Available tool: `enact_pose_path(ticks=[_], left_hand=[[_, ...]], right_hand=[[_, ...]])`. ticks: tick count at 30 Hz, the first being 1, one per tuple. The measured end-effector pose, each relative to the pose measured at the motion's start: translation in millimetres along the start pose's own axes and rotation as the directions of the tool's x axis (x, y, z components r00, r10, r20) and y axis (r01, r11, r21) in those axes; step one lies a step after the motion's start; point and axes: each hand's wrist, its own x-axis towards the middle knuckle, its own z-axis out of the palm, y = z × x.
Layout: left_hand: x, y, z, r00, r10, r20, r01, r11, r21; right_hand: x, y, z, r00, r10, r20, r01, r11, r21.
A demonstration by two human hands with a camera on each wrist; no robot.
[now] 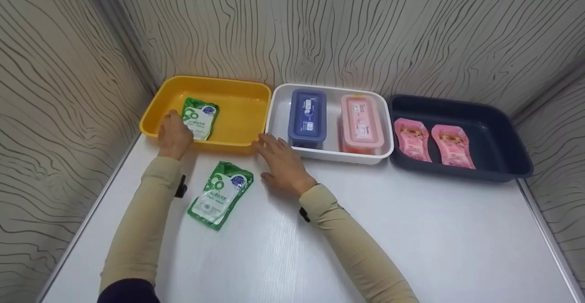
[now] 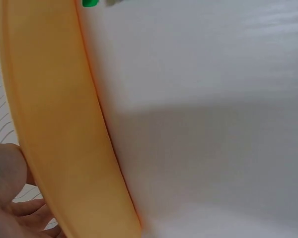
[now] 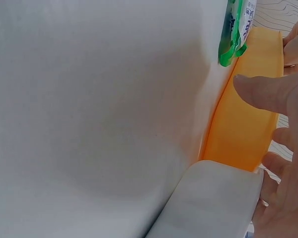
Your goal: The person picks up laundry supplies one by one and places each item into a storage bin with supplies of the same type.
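My left hand reaches over the front left of the yellow tray, beside a green and white pouch that lies inside. The hand covers the pouch's lower left edge. In the left wrist view, the fingers dip behind the tray rim, with a gap between them and the thumb. My right hand has extended fingers at the corner where the yellow and white trays meet; its thumb stands apart in the right wrist view. A second green and white pouch lies on the table between my forearms.
The white tray holds a blue lidded box and a pink lidded box. To its right, a dark navy tray holds two pink packets, one at left and another beside it. Wood-grain patterned walls stand behind.
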Motion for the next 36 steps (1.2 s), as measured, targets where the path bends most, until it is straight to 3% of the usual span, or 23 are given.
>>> enact_pose_path(ticks=[7, 13, 18, 22, 31, 34, 36], left_hand=[[-7.0, 0.0, -2.7, 0.998, 0.061, -0.028, -0.061, 0.998, 0.014], [-19.1, -2.8, -5.1, 0.982, 0.161, -0.102, -0.152, 0.984, 0.092], [-34.7, -5.0, -8.6, 0.983, 0.166, -0.081, -0.161, 0.985, 0.061], [-49.4, -7.2, -10.8, 0.985, 0.157, -0.072, -0.156, 0.988, 0.014], [-95.2, -9.4, -3.0, 0.968, 0.234, -0.091, -0.239, 0.970, -0.047], [-112.8, -10.5, 4.0, 0.976, 0.213, -0.051, -0.215, 0.975, -0.047], [-122.9, -10.8, 10.4, 0.983, 0.183, 0.018, -0.182, 0.981, -0.063]], right_hand=[[1, 1, -0.7, 1.000, -0.023, -0.012, 0.022, 1.000, -0.021], [0, 2, 0.2, 0.999, -0.031, -0.011, 0.031, 0.999, -0.007], [0, 2, 0.0, 0.999, -0.040, -0.010, 0.040, 0.999, 0.000], [2, 2, -1.0, 0.999, -0.036, -0.011, 0.036, 0.999, 0.003], [0, 4, -1.2, 1.000, -0.028, 0.002, 0.028, 1.000, -0.001], [0, 4, -1.8, 1.000, -0.031, 0.001, 0.031, 0.999, 0.008], [1, 4, -2.3, 1.000, -0.030, -0.006, 0.030, 1.000, 0.008]])
